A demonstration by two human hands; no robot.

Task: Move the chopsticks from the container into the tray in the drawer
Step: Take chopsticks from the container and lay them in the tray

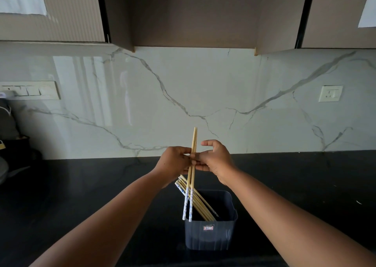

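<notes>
A dark blue square container (210, 234) stands on the black counter, near the front edge. Several wooden chopsticks (196, 200) with blue-and-white ends lean inside it toward the left. A pair of chopsticks (192, 177) is held nearly upright above the container, its patterned ends at the container's front left rim. My left hand (173, 161) grips the pair at mid-length. My right hand (215, 158) touches the same pair from the right with its fingertips, thumb raised. The drawer and its tray are out of view.
The black counter (295, 177) runs left and right in front of a marble backsplash with a switch plate (30, 90) at left and a socket (330, 93) at right. Dark objects (12, 144) crowd the far left. Wall cabinets (195, 18) hang overhead.
</notes>
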